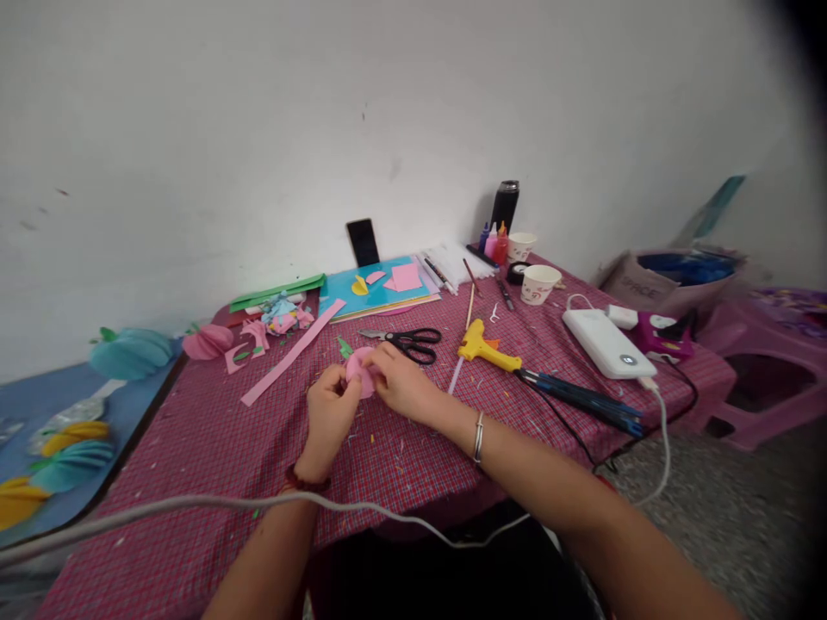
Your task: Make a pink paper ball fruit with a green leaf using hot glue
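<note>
Between my two hands is a pink paper piece point(362, 372) with a rounded outline, held above the checked tablecloth. My left hand point(332, 405) pinches its left side between thumb and fingers. The fingers of my right hand point(401, 379) are closed on its right edge. A small green paper piece point(345, 347) shows just behind the pink one; whether the two touch I cannot tell. Just beyond my right hand lie black-handled scissors point(413, 343). To the right rests a yellow glue gun point(488, 348) with a glue stick point(456, 375) near its tip.
A pink paper strip point(294, 355) and paper scraps point(277, 317) lie left. Behind are a blue folder point(371, 291), a phone point(363, 242) and paper cups point(539, 284). A power bank point(608, 343) sits right. A white cable point(336, 504) crosses in front. Paper pumpkins point(133, 353) stand far left.
</note>
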`<action>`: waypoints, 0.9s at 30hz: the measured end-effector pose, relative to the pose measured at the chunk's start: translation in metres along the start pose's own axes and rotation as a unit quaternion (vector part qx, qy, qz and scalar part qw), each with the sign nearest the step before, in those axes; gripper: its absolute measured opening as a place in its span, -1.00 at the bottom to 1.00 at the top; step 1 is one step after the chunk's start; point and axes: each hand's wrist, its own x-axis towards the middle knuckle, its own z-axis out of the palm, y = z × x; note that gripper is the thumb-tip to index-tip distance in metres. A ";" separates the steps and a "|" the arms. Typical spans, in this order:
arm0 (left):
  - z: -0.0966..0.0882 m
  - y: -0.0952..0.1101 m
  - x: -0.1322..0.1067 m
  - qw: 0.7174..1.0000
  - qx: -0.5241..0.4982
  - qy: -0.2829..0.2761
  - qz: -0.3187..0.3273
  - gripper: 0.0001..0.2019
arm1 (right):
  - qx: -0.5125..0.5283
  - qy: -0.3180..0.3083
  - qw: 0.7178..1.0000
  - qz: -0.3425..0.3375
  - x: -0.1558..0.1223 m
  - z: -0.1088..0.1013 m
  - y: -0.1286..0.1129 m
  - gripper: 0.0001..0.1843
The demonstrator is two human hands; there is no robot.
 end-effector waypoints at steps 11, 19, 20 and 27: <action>0.002 0.004 -0.006 0.998 0.030 0.042 0.046 -0.76 | 0.061 0.010 0.997 0.035 0.000 0.005 0.005 -0.54; -0.002 0.003 -0.002 0.996 -0.074 0.043 -0.017 -0.87 | 0.172 0.049 0.982 0.060 0.002 -0.001 0.003 -0.63; -0.003 0.002 0.000 0.993 -0.100 0.047 -0.032 -0.88 | 0.198 0.055 0.977 0.065 0.003 -0.004 0.004 -0.70; -0.007 -0.003 0.011 0.947 -0.291 0.064 -0.123 -0.82 | 0.384 0.071 0.916 0.097 0.007 -0.014 0.006 -0.77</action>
